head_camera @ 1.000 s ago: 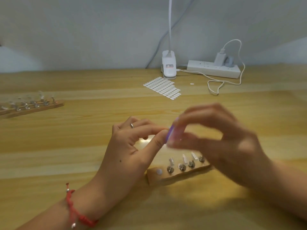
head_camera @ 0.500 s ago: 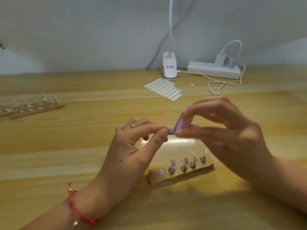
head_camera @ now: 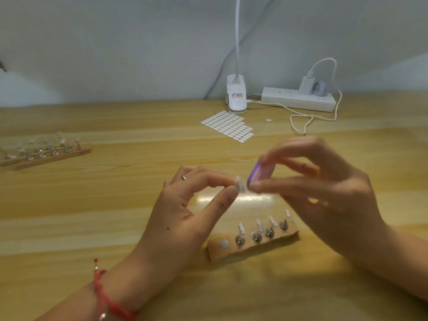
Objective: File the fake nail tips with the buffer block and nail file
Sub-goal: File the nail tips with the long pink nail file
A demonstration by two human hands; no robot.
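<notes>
Above wooden holder (head_camera: 253,245): left hand (head_camera: 185,212) pinches clear nail tip (head_camera: 239,184); right hand (head_camera: 324,193), blurred, grips purple buffer block (head_camera: 257,174)

The right hand (head_camera: 324,191) is smeared by motion, so its fingers hide most of the purple buffer block (head_camera: 256,173). The lamp's neck (head_camera: 237,35) runs off the top edge of the frame. At the left edge, the wooden rack (head_camera: 46,156) is cut off, and its tips are too small and hazy to count.
</notes>
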